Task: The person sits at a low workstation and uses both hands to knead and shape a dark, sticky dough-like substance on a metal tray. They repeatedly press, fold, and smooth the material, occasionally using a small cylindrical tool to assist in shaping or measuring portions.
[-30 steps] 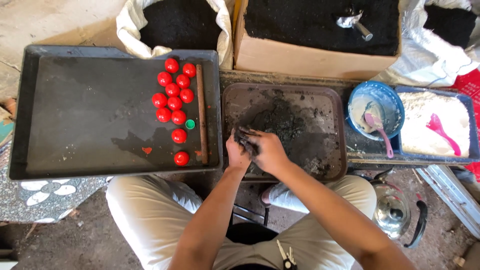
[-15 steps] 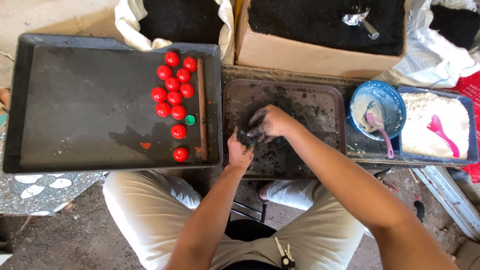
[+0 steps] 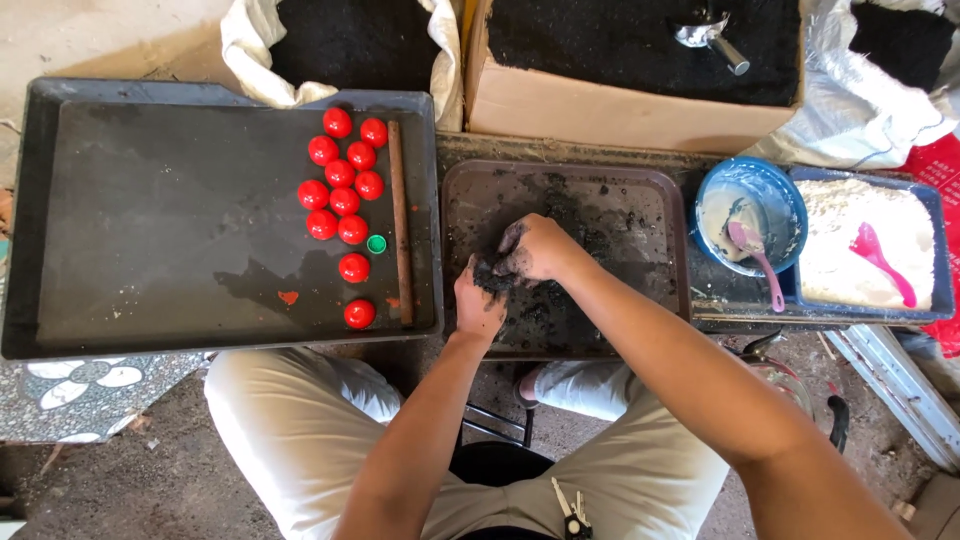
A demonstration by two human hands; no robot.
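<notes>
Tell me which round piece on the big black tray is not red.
The small green one, lying beside the wooden stick; all other balls are red.

I see a clump of dark, crumbly powder [image 3: 492, 276] pressed between my left hand [image 3: 478, 305] and right hand [image 3: 537, 248], both smeared black with it. The clump sits low over the brown tray [image 3: 665, 215], near its front left part. More of the same dark powder [image 3: 580, 215] lies scattered loose across the tray's floor, thickest around my hands and thin toward the far right corner
</notes>
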